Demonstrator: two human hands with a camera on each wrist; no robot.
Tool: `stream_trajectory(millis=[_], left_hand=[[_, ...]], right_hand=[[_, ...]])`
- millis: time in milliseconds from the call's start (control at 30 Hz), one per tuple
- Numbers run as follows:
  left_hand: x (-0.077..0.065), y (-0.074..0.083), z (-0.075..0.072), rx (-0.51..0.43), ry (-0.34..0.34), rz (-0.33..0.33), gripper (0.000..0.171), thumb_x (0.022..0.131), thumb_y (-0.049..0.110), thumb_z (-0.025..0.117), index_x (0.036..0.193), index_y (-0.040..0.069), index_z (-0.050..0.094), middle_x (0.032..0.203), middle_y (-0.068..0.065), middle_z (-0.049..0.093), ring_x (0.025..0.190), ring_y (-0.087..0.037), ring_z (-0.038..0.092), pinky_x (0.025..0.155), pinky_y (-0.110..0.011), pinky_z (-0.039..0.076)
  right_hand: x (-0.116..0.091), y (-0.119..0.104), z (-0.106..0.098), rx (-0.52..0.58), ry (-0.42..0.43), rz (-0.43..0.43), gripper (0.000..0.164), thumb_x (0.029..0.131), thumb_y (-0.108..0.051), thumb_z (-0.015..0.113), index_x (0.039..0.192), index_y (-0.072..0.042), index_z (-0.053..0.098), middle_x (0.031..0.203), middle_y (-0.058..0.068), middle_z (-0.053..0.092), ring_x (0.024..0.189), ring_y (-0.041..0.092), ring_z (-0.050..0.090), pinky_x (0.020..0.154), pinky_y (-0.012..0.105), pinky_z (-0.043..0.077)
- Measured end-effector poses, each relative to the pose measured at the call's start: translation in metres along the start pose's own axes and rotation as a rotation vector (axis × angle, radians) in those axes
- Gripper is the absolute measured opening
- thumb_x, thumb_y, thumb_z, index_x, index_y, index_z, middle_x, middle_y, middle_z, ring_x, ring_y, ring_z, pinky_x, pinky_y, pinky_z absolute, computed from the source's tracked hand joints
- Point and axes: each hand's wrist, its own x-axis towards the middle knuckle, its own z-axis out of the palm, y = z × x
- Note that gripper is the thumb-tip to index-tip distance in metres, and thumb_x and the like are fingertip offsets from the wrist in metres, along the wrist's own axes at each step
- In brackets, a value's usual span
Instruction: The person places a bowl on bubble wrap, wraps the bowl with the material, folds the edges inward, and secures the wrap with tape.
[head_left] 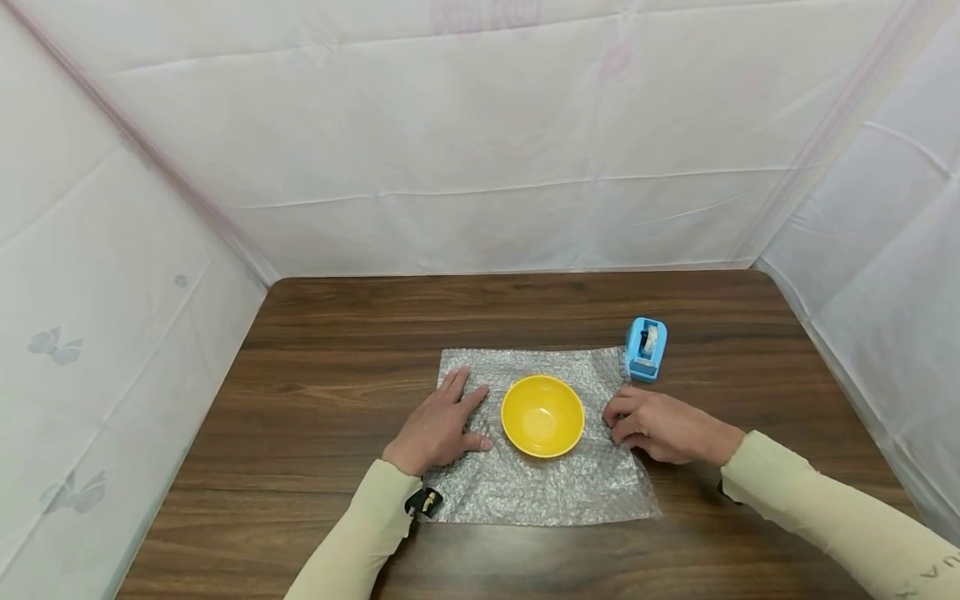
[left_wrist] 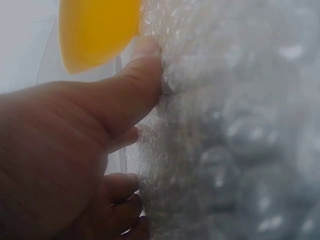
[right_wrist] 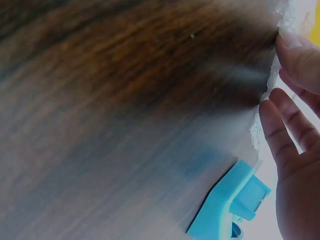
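A yellow bowl [head_left: 542, 416] stands upright on a sheet of clear bubble wrap [head_left: 540, 492] spread over the table. My left hand [head_left: 438, 423] lies on the sheet's left part, fingers spread and thumb pointing at the bowl. In the left wrist view, the thumb and fingertips touch the bubble wrap [left_wrist: 225, 130] near the bowl [left_wrist: 100, 32]. At the sheet's right edge my right hand [head_left: 660, 423] has its fingers curled, gripping the wrap's border. The right wrist view has the thumb and fingertips [right_wrist: 272, 115] right at that edge.
A blue tape dispenser [head_left: 647, 350] with a roll of tape stands by the sheet's upper right corner, just beyond the right hand. The brown wooden table [head_left: 315, 433] is bounded by white sheeting [head_left: 487, 167] at the back and both sides.
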Motion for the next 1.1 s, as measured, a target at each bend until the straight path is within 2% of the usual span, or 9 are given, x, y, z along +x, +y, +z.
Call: stream_trajectory(millis=[267,567,733,867,1100], left_hand=[[0.000,0.001,0.000,0.007,-0.004,0.000,0.084,0.089,0.049,0.077,0.159,0.017,0.044,0.173,-0.021,0.021,0.162,-0.039,0.019,0.128,-0.055,0.030],[0.001,0.001,0.000,-0.009,0.009,0.001,0.085,0.087,0.048,0.080,0.158,0.015,0.046,0.173,-0.020,0.023,0.162,-0.039,0.021,0.127,-0.056,0.031],[0.001,0.001,-0.001,-0.030,0.052,0.012,0.085,0.084,0.046,0.084,0.155,0.012,0.051,0.171,-0.021,0.027,0.160,-0.039,0.026,0.125,-0.055,0.035],[0.001,0.000,0.000,-0.044,0.099,0.033,0.083,0.081,0.045,0.088,0.149,0.010,0.056,0.169,-0.022,0.030,0.156,-0.040,0.034,0.121,-0.054,0.041],[0.000,-0.004,0.001,-0.027,0.121,0.049,0.078,0.086,0.050,0.082,0.149,0.010,0.057,0.169,-0.020,0.032,0.156,-0.039,0.036,0.122,-0.052,0.040]], right_hand=[[0.001,0.000,0.002,0.011,0.011,-0.008,0.021,0.085,-0.002,0.082,0.089,-0.022,0.078,0.110,-0.007,0.070,0.105,0.012,0.058,0.089,0.035,0.060],[0.002,-0.001,-0.004,0.079,-0.032,0.113,0.022,0.089,-0.003,0.078,0.094,-0.025,0.078,0.111,-0.012,0.072,0.106,0.009,0.059,0.093,0.034,0.060],[0.004,-0.003,-0.009,0.101,-0.033,0.160,0.021,0.090,-0.006,0.078,0.092,-0.026,0.076,0.107,-0.013,0.070,0.104,0.007,0.057,0.091,0.032,0.059],[0.006,-0.005,-0.011,0.095,-0.033,0.158,0.021,0.091,-0.007,0.078,0.090,-0.027,0.072,0.103,-0.015,0.068,0.102,0.005,0.055,0.090,0.031,0.058],[0.008,-0.007,-0.016,0.100,-0.006,0.155,0.023,0.092,-0.007,0.077,0.087,-0.027,0.069,0.098,-0.016,0.065,0.099,0.004,0.053,0.088,0.030,0.056]])
